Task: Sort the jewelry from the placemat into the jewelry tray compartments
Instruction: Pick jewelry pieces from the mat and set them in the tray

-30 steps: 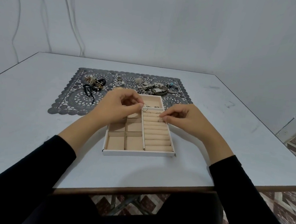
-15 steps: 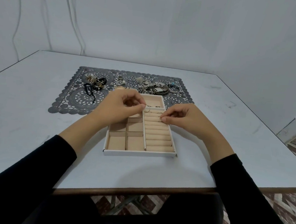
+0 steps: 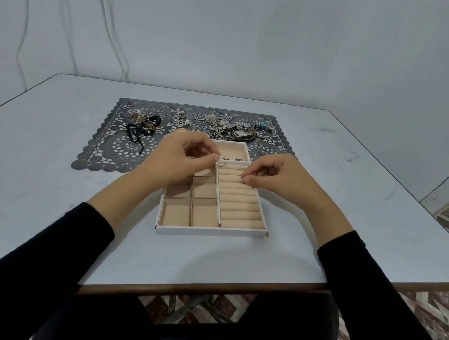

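Although the left hand kept pinching the thin ring at its fingertips, the ring had barely moved, so seating it seemed unfinished. Just beside it, the right hand touched the ring rolls of the jewelry tray with curled fingers, its grip unclear. Most jewelry waited beyond both hands on the placemat.

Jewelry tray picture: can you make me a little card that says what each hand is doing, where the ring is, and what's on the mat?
Left hand: pinches a thin ring above the far end of the ring rolls
Right hand: curled fingertips on a far roll; cannot tell if it holds anything
Jewelry tray: white, its far end on the placemat
Placemat: grey lace, with a jewelry pile waiting to be sorted
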`<state>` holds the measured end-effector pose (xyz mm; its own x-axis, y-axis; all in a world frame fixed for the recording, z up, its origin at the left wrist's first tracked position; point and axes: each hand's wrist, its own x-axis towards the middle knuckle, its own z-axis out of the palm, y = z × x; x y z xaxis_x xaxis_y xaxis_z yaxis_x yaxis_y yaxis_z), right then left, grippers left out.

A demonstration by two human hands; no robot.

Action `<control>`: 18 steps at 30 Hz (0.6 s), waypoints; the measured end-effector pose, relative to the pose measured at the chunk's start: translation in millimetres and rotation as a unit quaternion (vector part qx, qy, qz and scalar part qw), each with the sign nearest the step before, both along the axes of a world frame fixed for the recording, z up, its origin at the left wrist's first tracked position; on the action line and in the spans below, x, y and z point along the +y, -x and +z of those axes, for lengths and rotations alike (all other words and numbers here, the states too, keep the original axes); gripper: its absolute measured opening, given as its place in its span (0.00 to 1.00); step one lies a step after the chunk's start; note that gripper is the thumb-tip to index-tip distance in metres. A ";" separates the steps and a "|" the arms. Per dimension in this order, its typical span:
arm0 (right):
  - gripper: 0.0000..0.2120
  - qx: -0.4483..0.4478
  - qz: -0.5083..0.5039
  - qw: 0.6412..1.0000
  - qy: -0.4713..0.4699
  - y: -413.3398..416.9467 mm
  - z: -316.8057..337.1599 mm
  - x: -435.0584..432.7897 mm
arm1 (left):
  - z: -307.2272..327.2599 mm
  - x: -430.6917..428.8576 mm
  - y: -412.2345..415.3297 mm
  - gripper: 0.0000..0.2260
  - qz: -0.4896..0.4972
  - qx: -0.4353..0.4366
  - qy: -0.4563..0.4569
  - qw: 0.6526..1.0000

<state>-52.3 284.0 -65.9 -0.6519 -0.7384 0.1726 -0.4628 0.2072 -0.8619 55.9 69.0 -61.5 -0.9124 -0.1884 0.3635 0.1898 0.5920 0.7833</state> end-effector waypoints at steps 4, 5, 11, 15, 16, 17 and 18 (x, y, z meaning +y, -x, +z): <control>0.05 -0.029 -0.014 0.999 0.032 1.3 1.4 4.5 | 0.4 1.3 -0.9 0.02 -0.003 -0.001 0.000 1.000; 0.06 -0.041 -0.027 0.997 0.052 1.7 1.5 6.0 | 0.4 1.8 -1.1 0.02 -0.004 -0.001 -0.001 1.000; 0.10 0.048 -0.173 0.983 0.038 24.0 -18.8 15.1 | -0.5 4.0 -1.1 0.02 0.001 -0.003 0.015 1.000; 0.19 0.152 -0.166 0.971 -0.075 31.3 -25.5 21.2 | 0.3 7.9 -1.2 0.02 -0.006 -0.003 0.053 0.999; 0.20 0.163 -0.163 0.969 -0.091 32.3 -26.8 21.1 | 0.5 8.5 -1.1 0.02 -0.007 -0.004 0.060 0.998; 0.20 0.173 -0.158 0.966 -0.112 32.8 -28.0 20.6 | 0.7 9.1 -1.1 0.02 -0.008 -0.005 0.065 0.998; 0.21 0.182 -0.151 0.962 -0.138 33.8 -29.7 19.8 | 0.7 9.5 -1.2 0.02 -0.009 -0.006 0.071 0.997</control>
